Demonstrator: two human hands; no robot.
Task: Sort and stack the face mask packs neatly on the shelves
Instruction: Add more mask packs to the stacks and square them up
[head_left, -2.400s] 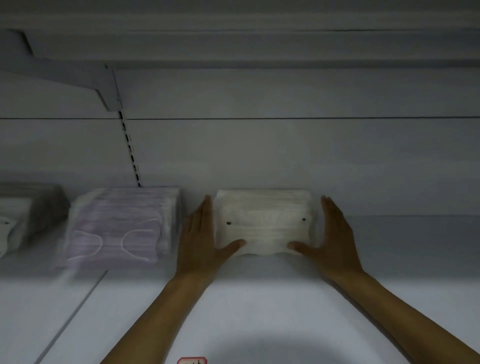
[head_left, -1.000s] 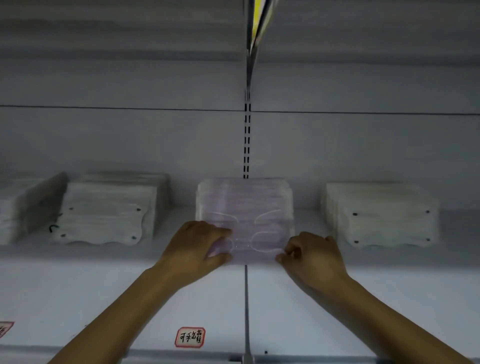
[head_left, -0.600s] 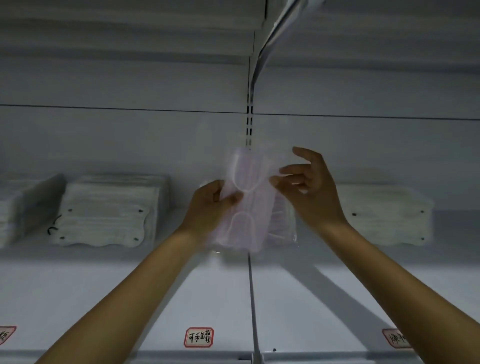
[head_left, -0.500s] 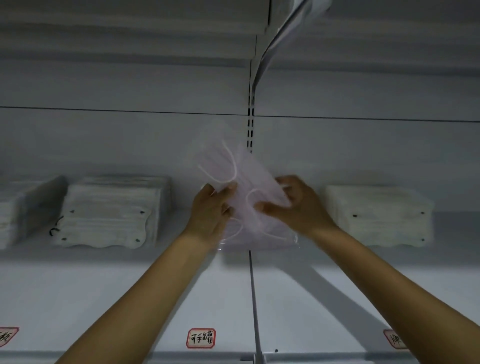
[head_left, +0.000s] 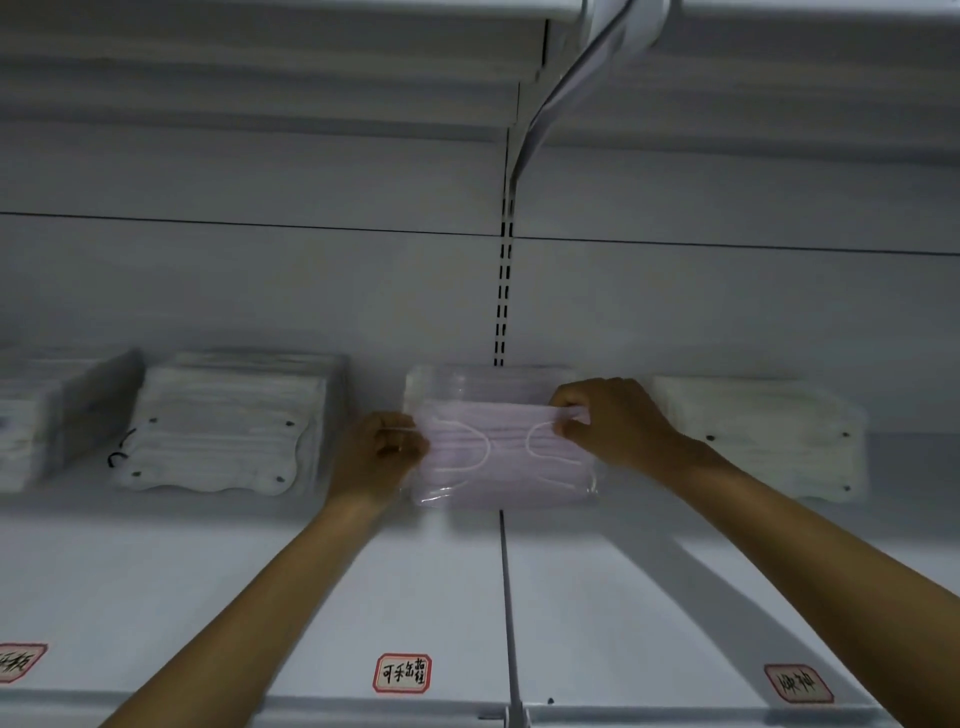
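While squaring it onto the stack, the left hand (head_left: 382, 451) and right hand (head_left: 613, 421) pinched opposite ends of the pink mask pack (head_left: 504, 452).

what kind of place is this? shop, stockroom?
Likely a shop or stockroom. White metal shelf with a slotted upright, handwritten red-bordered labels on its front edge, and stacks of face mask packs lined up along the back.

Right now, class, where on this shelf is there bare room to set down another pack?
Bare shelf lies in front of the stacks, up to the labels. Along the back it is crowded: white stacks flank the pink pack with narrow gaps.
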